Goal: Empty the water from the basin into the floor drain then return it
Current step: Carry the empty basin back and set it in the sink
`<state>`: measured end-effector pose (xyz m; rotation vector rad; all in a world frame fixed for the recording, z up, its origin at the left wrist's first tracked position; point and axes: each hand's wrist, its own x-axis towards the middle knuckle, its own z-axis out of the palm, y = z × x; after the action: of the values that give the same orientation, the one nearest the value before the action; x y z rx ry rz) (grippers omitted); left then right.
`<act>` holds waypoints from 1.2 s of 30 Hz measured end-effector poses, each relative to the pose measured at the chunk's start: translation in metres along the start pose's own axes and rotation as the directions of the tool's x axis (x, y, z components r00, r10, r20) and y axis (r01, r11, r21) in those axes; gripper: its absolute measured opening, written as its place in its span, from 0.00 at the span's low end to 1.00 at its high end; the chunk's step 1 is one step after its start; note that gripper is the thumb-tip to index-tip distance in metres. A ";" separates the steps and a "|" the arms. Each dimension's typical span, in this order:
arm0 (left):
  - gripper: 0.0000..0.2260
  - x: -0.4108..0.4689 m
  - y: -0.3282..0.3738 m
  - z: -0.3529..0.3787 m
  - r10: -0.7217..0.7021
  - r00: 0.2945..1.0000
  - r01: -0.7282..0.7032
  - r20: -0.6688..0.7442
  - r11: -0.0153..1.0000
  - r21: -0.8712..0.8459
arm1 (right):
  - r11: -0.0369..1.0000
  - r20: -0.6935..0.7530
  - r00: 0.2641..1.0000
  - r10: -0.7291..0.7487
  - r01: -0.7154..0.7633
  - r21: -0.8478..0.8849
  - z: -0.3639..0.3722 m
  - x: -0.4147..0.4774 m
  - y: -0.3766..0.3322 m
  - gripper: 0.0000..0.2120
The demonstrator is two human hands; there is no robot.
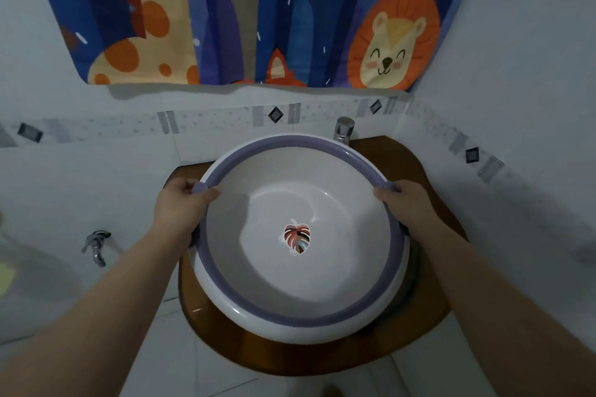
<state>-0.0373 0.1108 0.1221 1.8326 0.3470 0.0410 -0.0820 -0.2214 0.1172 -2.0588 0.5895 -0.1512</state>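
A round white basin (300,309) with a purple rim and a leaf picture on its bottom sits over the brown wooden counter (419,164). Its rim tilts slightly toward me. I cannot tell whether any water is in it. My left hand (180,200) grips the rim on the left side, thumb over the purple edge. My right hand (406,200) grips the rim on the right side the same way. The floor drain is not in view.
A chrome tap (344,128) stands behind the basin at the back right. A small wall tap (96,243) sticks out low on the left wall. A blue animal-print curtain (245,13) hangs above. White tiled walls close in on both sides.
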 end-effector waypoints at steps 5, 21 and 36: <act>0.13 0.004 -0.009 0.018 0.022 0.999 -0.020 -0.026 0.998 0.055 | 1.000 0.066 0.998 0.021 -0.022 0.010 0.010 0.028 0.016 0.13; 0.16 0.017 -0.036 0.070 -0.068 0.990 0.089 -0.127 0.981 0.173 | 0.993 0.218 0.969 0.117 -0.107 -0.058 0.029 0.088 0.062 0.10; 0.17 0.021 -0.027 0.080 -0.070 0.982 0.125 -0.174 0.937 0.326 | 0.989 0.252 0.956 0.149 -0.149 -0.018 0.046 0.103 0.086 0.06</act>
<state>-0.0069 0.0476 0.0702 2.1539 0.5879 0.0632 -0.0059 -0.2710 0.0080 -1.9832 0.5817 0.1972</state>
